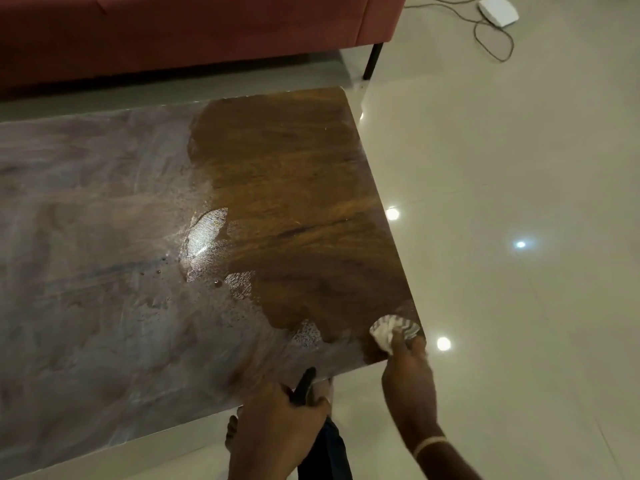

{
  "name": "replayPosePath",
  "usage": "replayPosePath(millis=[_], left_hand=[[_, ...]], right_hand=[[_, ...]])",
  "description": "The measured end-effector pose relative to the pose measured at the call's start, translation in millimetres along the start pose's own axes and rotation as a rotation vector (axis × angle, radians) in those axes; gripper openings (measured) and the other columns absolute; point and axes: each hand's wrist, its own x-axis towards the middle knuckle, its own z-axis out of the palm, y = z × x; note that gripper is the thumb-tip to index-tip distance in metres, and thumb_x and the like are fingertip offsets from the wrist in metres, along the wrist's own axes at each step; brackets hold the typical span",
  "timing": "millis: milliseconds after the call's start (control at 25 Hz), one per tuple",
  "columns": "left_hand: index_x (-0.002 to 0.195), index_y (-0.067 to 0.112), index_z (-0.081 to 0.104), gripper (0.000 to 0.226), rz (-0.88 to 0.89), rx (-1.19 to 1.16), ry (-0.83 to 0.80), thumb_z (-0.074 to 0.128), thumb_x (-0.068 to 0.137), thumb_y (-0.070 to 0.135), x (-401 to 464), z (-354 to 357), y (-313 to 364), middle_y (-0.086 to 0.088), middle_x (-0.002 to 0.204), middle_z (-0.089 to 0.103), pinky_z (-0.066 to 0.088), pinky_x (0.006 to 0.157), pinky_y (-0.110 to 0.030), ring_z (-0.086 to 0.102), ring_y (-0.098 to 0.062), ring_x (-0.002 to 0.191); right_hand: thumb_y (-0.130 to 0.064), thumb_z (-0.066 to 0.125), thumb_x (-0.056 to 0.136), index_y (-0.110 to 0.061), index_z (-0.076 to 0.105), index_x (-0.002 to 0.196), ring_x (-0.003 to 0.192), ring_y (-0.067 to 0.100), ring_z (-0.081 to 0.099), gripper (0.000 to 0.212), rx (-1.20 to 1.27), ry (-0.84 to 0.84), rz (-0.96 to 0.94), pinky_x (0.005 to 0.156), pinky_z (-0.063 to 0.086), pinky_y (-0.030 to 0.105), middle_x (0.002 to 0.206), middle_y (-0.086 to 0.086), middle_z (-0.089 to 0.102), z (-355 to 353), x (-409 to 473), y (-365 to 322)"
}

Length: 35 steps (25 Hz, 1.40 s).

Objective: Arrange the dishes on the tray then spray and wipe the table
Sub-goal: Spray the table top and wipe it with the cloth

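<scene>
The glossy wooden table (pixel 284 188) fills most of the view and shows wet patches and droplets near its middle. My right hand (pixel 408 379) presses a crumpled white and grey cloth (pixel 393 329) onto the table's near right corner. My left hand (pixel 277 424) is at the near edge, closed around a spray bottle (pixel 306 382) whose dark nozzle points up over the table. No dishes or tray are in view.
A red sofa (pixel 194 32) with a black leg (pixel 372 60) stands behind the table. Pale tiled floor (pixel 519 168) lies to the right, with a white box (pixel 498 10) and a cable (pixel 491 39) at the top right. My foot (pixel 231 434) is below the table edge.
</scene>
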Motion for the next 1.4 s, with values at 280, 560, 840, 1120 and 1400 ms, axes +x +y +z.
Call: replayPosePath(millis=[280,560,840,1120,1400], left_hand=[[0.062,0.008,0.059,0.045,0.086,-0.063,0.035,0.08,0.064,0.047,-0.7,-13.7,-17.0,-0.01,0.06,0.057,0.048,0.06,-0.032,0.061,-0.02,0.06],[0.064,0.016,0.058,0.034,0.173,-0.047,0.087,0.078,0.066,0.044,-2.8,-20.2,-31.5,0.0,0.071,0.062,0.045,0.062,-0.028,0.061,-0.018,0.076],[0.066,0.015,0.058,0.042,0.058,-0.038,0.062,0.08,0.065,0.052,-3.0,-33.2,-55.3,0.003,0.072,0.06,0.038,0.054,-0.017,0.055,-0.005,0.065],[0.067,0.02,0.055,0.041,0.164,-0.087,0.112,0.081,0.067,0.052,3.8,-54.4,-76.0,0.009,0.065,0.055,0.034,0.048,-0.012,0.056,-0.006,0.06],[0.07,0.02,0.059,0.033,0.087,-0.161,0.137,0.076,0.066,0.048,15.3,-71.2,-91.2,0.005,0.073,0.061,0.044,0.058,-0.021,0.054,-0.006,0.064]], right_hand=[[-0.008,0.05,0.094,-0.014,0.05,0.138,0.1,0.031,0.06,0.045,0.004,0.014,0.044,0.086,0.054,0.04,0.125,0.013,0.049,-7.3,40.5,1.7],[-0.01,0.049,0.096,-0.016,0.047,0.139,0.108,0.026,0.06,0.044,0.014,-0.16,-0.401,0.081,0.058,0.035,0.138,0.011,0.043,25.6,18.5,-80.2],[-0.009,0.05,0.094,-0.018,0.047,0.139,0.107,0.026,0.06,0.046,0.023,-0.12,-0.328,0.081,0.057,0.037,0.135,0.011,0.047,36.9,-46.0,-79.8],[-0.009,0.047,0.096,-0.015,0.052,0.136,0.113,0.025,0.054,0.041,0.012,-0.107,-0.205,0.093,0.048,0.035,0.138,0.011,0.043,34.6,18.0,-91.9],[-0.025,0.039,0.097,-0.035,0.043,0.142,0.133,0.032,0.042,0.046,-0.008,-0.374,-0.789,0.106,0.041,0.049,0.153,0.008,0.033,70.6,-47.9,-167.2]])
